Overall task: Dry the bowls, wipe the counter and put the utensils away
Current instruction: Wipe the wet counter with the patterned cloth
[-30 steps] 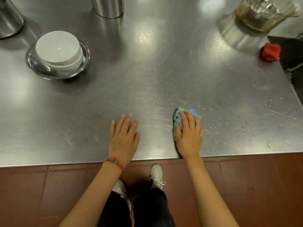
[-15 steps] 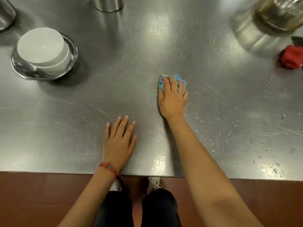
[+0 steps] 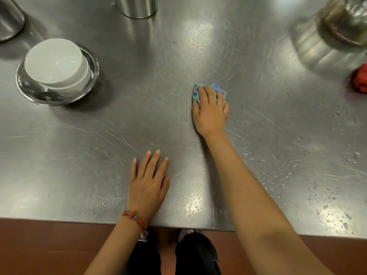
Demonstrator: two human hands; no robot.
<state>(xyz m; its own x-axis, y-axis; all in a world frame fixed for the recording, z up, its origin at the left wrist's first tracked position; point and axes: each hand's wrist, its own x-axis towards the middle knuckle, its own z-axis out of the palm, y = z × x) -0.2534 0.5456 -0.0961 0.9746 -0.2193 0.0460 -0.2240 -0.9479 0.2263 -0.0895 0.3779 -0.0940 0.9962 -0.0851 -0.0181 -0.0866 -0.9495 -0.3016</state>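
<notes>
My right hand [image 3: 211, 110] presses a blue dotted cloth [image 3: 216, 88] flat on the steel counter [image 3: 119, 135], arm stretched forward; most of the cloth is hidden under the fingers. My left hand [image 3: 148, 183] rests flat with straight fingers near the counter's front edge, holding nothing. At the far left a white bowl [image 3: 53, 61] sits upside down inside a shiny steel bowl [image 3: 27, 90].
A steel cylinder [image 3: 137, 6] stands at the back centre and another steel vessel [image 3: 9, 18] at the back left. A glass container [image 3: 345, 18] is at the back right, a red cloth [image 3: 360, 79] by the right edge. Water droplets [image 3: 327, 195] dot the right front.
My right hand has pushed the blue cloth from near the front edge forward toward the counter's middle. My left hand has stayed flat in place.
</notes>
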